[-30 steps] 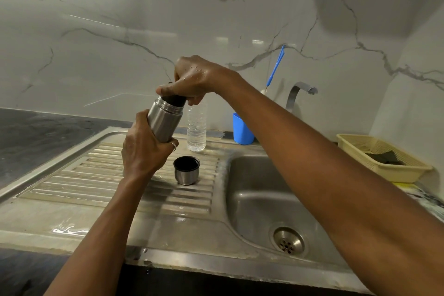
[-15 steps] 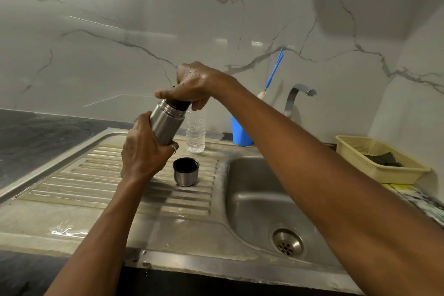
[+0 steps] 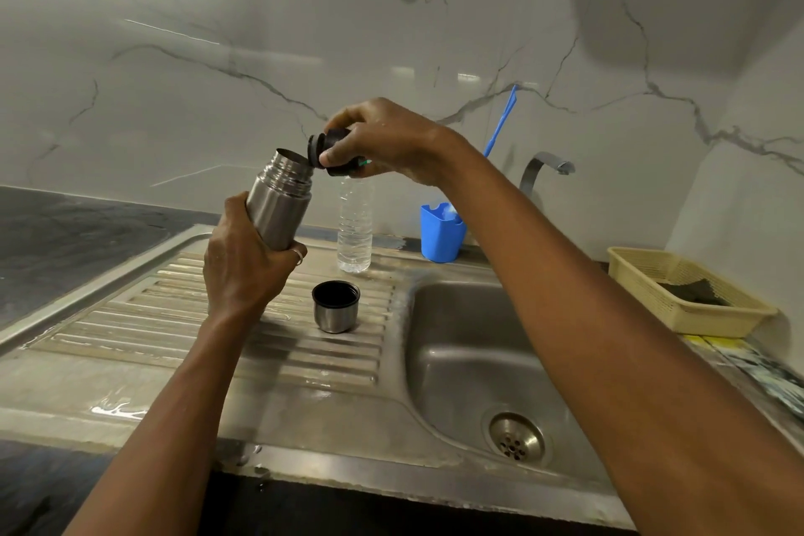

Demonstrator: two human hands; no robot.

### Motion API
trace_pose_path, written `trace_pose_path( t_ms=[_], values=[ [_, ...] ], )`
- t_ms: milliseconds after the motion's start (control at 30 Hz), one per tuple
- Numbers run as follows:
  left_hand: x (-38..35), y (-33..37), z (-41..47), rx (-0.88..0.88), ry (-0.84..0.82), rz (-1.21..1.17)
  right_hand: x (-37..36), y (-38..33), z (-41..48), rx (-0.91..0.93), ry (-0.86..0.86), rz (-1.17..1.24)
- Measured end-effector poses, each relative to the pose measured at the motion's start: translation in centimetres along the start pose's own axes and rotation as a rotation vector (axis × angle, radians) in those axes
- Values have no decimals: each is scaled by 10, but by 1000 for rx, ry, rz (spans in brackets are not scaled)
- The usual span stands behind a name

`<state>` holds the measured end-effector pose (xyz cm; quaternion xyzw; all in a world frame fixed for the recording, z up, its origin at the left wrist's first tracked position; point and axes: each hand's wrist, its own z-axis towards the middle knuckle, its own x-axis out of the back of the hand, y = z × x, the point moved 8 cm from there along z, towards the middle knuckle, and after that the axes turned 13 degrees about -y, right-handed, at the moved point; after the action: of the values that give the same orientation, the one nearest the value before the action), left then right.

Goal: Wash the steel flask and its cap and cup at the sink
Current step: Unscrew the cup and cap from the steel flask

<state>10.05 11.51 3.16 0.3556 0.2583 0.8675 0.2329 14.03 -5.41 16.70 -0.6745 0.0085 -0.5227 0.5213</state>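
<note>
My left hand [image 3: 243, 265] grips the tilted cylindrical steel flask [image 3: 280, 205]. My right hand [image 3: 383, 139] pinches the round black plastic cap [image 3: 333, 148] beside its mouth, baring it for washing.

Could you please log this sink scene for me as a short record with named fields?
left hand: grips the steel flask, tilted, mouth open
right hand: holds the black cap beside the flask's mouth, off it
cup: upright on the drainboard, mouth up, untouched
sink: right of the drainboard; no water seen running from the tap
nearby: plastic bottle, blue holder, yellow basket
</note>
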Motion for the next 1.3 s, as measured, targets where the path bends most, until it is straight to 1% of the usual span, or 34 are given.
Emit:
trace_pose_path(
  t_ms=[100, 200, 333, 400, 500, 667, 867, 1067, 1300],
  values=[
    [5, -5, 0, 27, 15, -15, -10, 16, -3, -5, 5, 133],
    [11, -11, 1, 64, 35, -35, -24, 29, -3, -11, 22, 140],
    [21, -17, 0, 104, 77, -64, -54, 42, 5, -63, -38, 64],
    [24, -17, 0, 102, 92, -72, -69, 48, 13, -96, -63, 9],
    [26, -15, 0, 90, 105, -76, -92, 57, 30, -122, -91, -12],
    [31, -19, 0, 132, 126, -83, -119, 77, 48, -179, -90, -200],
    [33, -24, 1, 158, 136, -101, -139, 88, 64, -181, -90, -443],
    [30, -23, 2, 154, 115, -90, -150, 99, 69, -218, -143, -489],
    [28, -19, 2, 134, 114, -92, -159, 101, 70, -207, -150, -491]
  ],
)
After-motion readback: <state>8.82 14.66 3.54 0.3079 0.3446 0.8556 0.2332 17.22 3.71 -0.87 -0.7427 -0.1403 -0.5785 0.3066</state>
